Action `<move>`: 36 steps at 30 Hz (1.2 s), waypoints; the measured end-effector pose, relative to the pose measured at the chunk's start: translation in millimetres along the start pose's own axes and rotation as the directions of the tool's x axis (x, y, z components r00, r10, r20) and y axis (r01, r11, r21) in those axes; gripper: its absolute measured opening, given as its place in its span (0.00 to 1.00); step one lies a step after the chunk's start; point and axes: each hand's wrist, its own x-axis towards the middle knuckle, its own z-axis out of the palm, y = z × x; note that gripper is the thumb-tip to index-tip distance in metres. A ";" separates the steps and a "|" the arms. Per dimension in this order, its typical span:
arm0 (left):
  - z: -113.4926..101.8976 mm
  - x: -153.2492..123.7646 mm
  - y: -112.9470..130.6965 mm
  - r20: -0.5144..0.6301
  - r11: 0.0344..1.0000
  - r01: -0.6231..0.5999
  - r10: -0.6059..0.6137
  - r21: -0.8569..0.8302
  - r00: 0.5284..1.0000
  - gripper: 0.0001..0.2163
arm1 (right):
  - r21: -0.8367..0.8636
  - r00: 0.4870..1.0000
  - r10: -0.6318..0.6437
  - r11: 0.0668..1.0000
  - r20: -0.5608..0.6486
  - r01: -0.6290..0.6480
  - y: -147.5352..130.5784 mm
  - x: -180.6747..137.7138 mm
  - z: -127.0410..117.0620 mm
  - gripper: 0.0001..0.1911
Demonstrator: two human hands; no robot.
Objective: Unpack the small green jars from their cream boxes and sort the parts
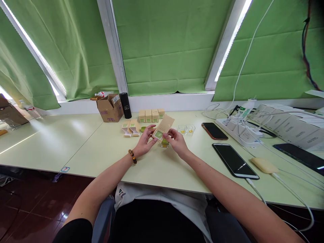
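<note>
Both my hands hold a flat, unfolded tan carton (163, 128) with a green square on it, above the pale table (83, 145). My left hand (145, 141), with a bead bracelet at the wrist, grips its lower left edge. My right hand (177, 141) pinches its lower right side. A small green-filled jar (164, 143) stands on the table just under my hands. Behind them stands a row of several folded tan boxes (151, 115). Flat cartons (131, 128) lie to the left, and two small clear jars (186, 129) with yellow contents stand to the right.
An open cardboard box (109, 108) and a black cylinder (125, 105) stand at the back left. Two phones (234, 160) (214, 131) lie to the right, near a power strip (240, 130) with white cables, a yellow pad (264, 165) and white boxes (288, 126). Green blinds cover the windows.
</note>
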 end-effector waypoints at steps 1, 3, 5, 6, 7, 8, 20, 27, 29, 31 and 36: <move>0.0 -0.4 -0.4 0.007 1.000 -0.005 0.005 0.002 1.000 0.31 | 0.015 1.000 0.006 1.000 -0.001 -0.006 -0.3 0.2 -0.4 0.35; 0.3 -1.4 -1.5 0.033 1.000 -0.011 0.011 0.003 0.999 0.32 | 0.056 1.000 0.020 0.998 -0.006 -0.020 -1.8 0.4 -1.4 0.34; 1.0 -2.1 -2.5 0.059 1.000 -0.012 0.012 0.008 0.998 0.33 | 0.087 1.000 0.025 0.996 -0.016 -0.024 -4.0 0.5 -2.5 0.32; 1.2 -2.2 -2.7 0.067 1.000 -0.015 0.014 0.018 0.998 0.34 | 0.091 1.000 0.023 0.996 -0.020 -0.021 -5.1 0.4 -2.9 0.32; 1.3 -2.1 -2.8 0.069 0.999 -0.021 0.018 0.034 0.997 0.34 | 0.089 1.000 0.021 0.996 -0.022 -0.019 -6.1 0.3 -3.2 0.31; 1.2 -1.9 -2.6 0.067 0.998 -0.029 0.026 0.057 0.997 0.34 | 0.087 1.000 0.021 0.996 -0.022 -0.019 -6.9 0.1 -3.2 0.31; 0.4 -3.0 2.8 -0.045 0.858 -0.160 0.208 0.488 0.977 0.27 | 0.036 0.999 0.028 0.999 -0.023 -0.027 -0.6 0.2 -1.6 0.33; 0.2 -3.7 -0.4 -0.048 0.865 -0.211 0.260 0.454 0.964 0.20 | 0.048 0.998 0.037 0.998 -0.046 -0.035 1.6 2.1 -2.6 0.36; 0.8 -3.8 -2.2 -0.059 0.886 -0.192 0.238 0.423 0.969 0.20 | 0.062 0.998 0.041 0.997 -0.046 -0.039 2.8 2.8 -2.2 0.37; 1.8 -3.6 -3.2 -0.072 0.899 -0.169 0.216 0.405 0.974 0.19 | 0.062 0.998 0.041 0.997 -0.048 -0.038 3.9 2.9 -1.5 0.39; 3.6 -3.5 -2.6 -0.072 0.918 -0.111 0.149 0.380 0.986 0.28 | 0.061 0.998 0.028 0.998 -0.054 -0.025 4.5 2.0 -0.6 0.40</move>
